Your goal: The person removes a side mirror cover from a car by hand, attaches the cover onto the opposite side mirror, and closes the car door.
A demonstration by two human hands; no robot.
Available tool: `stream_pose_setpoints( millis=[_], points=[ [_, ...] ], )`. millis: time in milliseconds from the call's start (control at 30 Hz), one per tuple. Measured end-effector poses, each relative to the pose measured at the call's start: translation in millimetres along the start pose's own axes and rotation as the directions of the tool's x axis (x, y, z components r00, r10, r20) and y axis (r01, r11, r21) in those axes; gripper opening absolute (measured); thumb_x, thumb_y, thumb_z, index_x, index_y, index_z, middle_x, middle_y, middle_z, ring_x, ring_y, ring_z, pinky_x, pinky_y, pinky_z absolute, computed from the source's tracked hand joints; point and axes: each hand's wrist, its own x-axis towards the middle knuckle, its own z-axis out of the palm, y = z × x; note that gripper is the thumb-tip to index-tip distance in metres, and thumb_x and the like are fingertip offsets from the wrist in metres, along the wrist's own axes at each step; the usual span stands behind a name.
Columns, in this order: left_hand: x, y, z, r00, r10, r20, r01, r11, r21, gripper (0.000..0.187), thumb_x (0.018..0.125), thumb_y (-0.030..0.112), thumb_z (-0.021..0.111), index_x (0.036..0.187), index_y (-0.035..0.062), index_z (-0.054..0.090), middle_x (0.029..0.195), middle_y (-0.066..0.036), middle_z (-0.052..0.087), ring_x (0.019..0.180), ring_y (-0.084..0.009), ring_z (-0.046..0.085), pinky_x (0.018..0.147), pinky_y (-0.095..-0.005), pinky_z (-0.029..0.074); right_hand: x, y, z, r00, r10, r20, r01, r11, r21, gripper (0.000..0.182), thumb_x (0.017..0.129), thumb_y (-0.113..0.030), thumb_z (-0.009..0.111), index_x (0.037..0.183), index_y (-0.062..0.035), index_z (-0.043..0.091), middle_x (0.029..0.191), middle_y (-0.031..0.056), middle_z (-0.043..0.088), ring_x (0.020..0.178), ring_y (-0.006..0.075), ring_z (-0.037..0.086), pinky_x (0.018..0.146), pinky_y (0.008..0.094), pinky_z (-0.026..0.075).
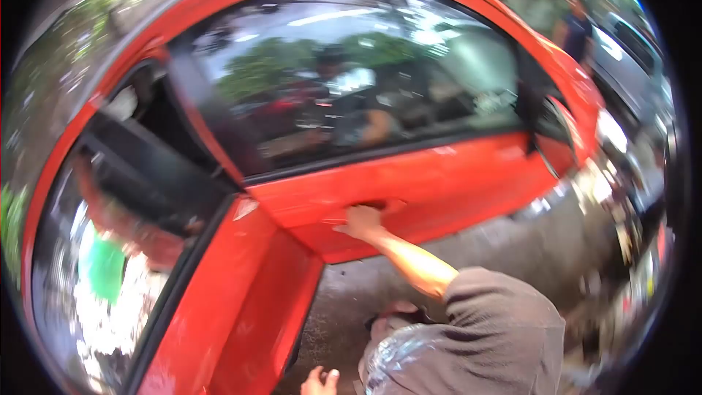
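Observation:
My right hand [363, 224] is at the door handle [391, 207] of the red car's front door [453, 183], its fingers curled into the handle recess and partly hidden. The front door looks closed, and its dark window [351, 80] mirrors trees and a person. My left hand [319, 382] shows only in part at the bottom edge, holding nothing visible, with thumb and a finger apart. Close to that hand, the red rear door [241, 314] stands swung outward. A crinkled clear plastic sheet or bag [402, 355] lies against my brown shirt.
A side mirror [557, 139] juts out at the front of the door. Beyond it, a person in dark clothes [576, 33] stands beside a grey car [621, 58]. Blurred clutter [629, 249] lines the right side. Concrete floor [504, 249] runs below the doors.

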Motion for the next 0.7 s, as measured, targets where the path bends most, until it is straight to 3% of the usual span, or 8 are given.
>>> stream_pose_setpoints(
  millis=[33, 200, 233, 367, 467, 567, 667, 700],
  points=[
    [7.7, 6.5, -15.8, 0.994, -0.096, 0.06, 0.1, 0.993, -0.061, 0.053, 0.088, 0.04, 0.062, 0.124, 0.0009, 0.058, 0.112, -0.024, 0.064, 0.11, -0.0371, 0.06, 0.094, -0.0417, 0.046, -0.5, 4.0, 5.2, 1.0, -0.008, 0.017, 0.008, 1.0, -0.014, 0.061, 0.07, -0.061, 0.07, 0.094, -0.0054, 0.068, 0.093, 0.0157, 0.069, 0.09, 0.0301, 0.068, 0.074, 0.0444, 0.054],
    [60.0, 36.8, -69.5, 0.924, 0.381, 0.027, -0.382, 0.919, 0.099, 0.052, 0.09, 0.036, 0.06, 0.124, -0.0018, 0.056, 0.125, -0.025, 0.057, 0.12, -0.0396, 0.051, 0.106, -0.0408, 0.037, -11.3, 0.1, -10.7, 0.995, 0.045, 0.084, -0.046, 0.999, 0.014, 0.066, 0.072, -0.066, 0.066, 0.095, -0.0042, 0.068, 0.091, 0.0157, 0.069, 0.093, 0.0323, 0.066, 0.082, 0.045, 0.05],
    [86.2, 30.1, -71.4, 0.63, 0.771, -0.096, -0.708, 0.62, 0.337, 0.041, 0.092, 0.027, 0.059, 0.122, -0.0007, 0.058, 0.112, -0.024, 0.061, 0.103, -0.0411, 0.059, 0.091, -0.0435, 0.047, -17.7, 1.2, -13.9, 0.994, 0.026, 0.108, -0.028, 0.999, 0.016, 0.068, 0.072, -0.068, 0.064, 0.095, -0.0039, 0.068, 0.091, 0.0157, 0.069, 0.094, 0.0324, 0.066, 0.083, 0.0454, 0.049],
    [151.8, 66.5, -102.4, 0.704, 0.678, -0.211, -0.694, 0.72, 0.001, 0.064, 0.085, 0.027, 0.067, 0.138, -0.0011, 0.042, 0.15, -0.025, 0.027, 0.139, -0.04, 0.026, 0.113, -0.0482, 0.023, -51.1, -12.4, -22.5, 0.987, 0.117, 0.107, -0.123, 0.991, 0.044, 0.07, 0.072, -0.069, 0.062, 0.094, -0.0027, 0.068, 0.093, 0.0162, 0.069, 0.092, 0.0335, 0.065, 0.088, 0.0449, 0.045],
    [174.9, 87.1, -96.7, 0.589, 0.702, -0.4, -0.674, 0.7, 0.235, 0.079, 0.088, 0.039, 0.062, 0.147, 0.0022, 0.025, 0.156, -0.022, 0.012, 0.144, -0.0397, 0.013, 0.112, -0.0568, 0.017, -108.0, -12.4, -16.3, 0.996, 0.078, -0.051, -0.074, 0.995, 0.069, 0.067, 0.075, -0.066, 0.061, 0.095, -0.0029, 0.067, 0.101, 0.0158, 0.065, 0.105, 0.0314, 0.058, 0.096, 0.0456, 0.036],
    [179.6, 100.4, -78.2, 0.632, 0.63, -0.452, -0.521, 0.777, 0.355, 0.089, 0.09, 0.055, 0.052, 0.151, 0.0047, 0.012, 0.158, -0.02, 0.001, 0.145, -0.0402, 0.003, 0.108, -0.0671, 0.011, -168.7, -12.1, 29.2, 0.86, 0.026, -0.51, -0.044, 0.999, -0.024, 0.067, 0.077, -0.061, 0.06, 0.116, -0.0066, 0.059, 0.12, 0.0142, 0.053, 0.123, 0.0294, 0.043, 0.099, 0.0511, 0.028],
    [191.8, 95.3, -44.3, 0.772, 0.554, -0.311, -0.363, 0.786, 0.5, 0.092, 0.091, 0.065, 0.038, 0.151, 0.0019, 0.008, 0.156, -0.025, -0.002, 0.145, -0.0411, -0.002, 0.103, -0.0725, 0.008, -195.4, 2.9, 61.6, 0.783, -0.023, -0.621, -0.029, 0.997, -0.073, 0.07, 0.072, -0.06, 0.065, 0.123, -0.0124, 0.053, 0.123, 0.0125, 0.048, 0.125, 0.0288, 0.041, 0.096, 0.051, 0.026],
    [187.6, 90.0, -29.2, 0.63, 0.664, -0.403, -0.442, 0.733, 0.517, 0.095, 0.09, 0.066, 0.039, 0.15, -0.0001, 0.008, 0.155, -0.028, -0.002, 0.145, -0.0418, -0.003, 0.103, -0.0722, 0.007, -199.8, 9.4, 64.5, 0.725, -0.074, -0.685, 0.03, 0.997, -0.075, 0.071, 0.07, -0.06, 0.066, 0.122, -0.0139, 0.054, 0.122, 0.0119, 0.049, 0.124, 0.0278, 0.042, 0.096, 0.0501, 0.025]
  ],
)
